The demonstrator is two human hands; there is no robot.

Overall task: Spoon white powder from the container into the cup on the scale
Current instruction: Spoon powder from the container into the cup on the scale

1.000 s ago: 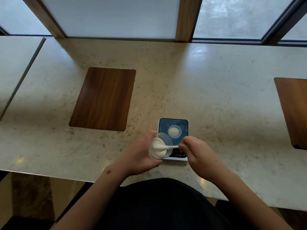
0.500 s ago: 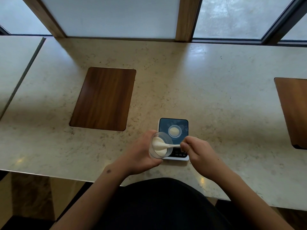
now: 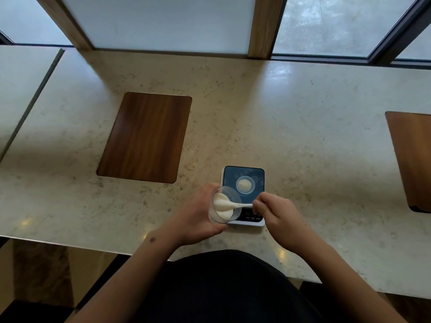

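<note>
Nearest the person, the left hand (image 3: pixel 198 215) grips a clear container (image 3: pixel 224 204) tilted toward the right, white powder (image 3: pixel 221 206) inside, held over the scale's front-left corner; the right hand (image 3: pixel 277 212) pinches the handle of a white spoon (image 3: pixel 233 204) whose bowl sits in the powder. Just beyond, the scale (image 3: pixel 245 194) sits on the stone counter (image 3: pixel 303 136) with a small clear cup (image 3: pixel 245 184) holding some powder on its dark platform. Farther left, a wood inlay panel (image 3: pixel 144 137) lies in the counter.
</note>
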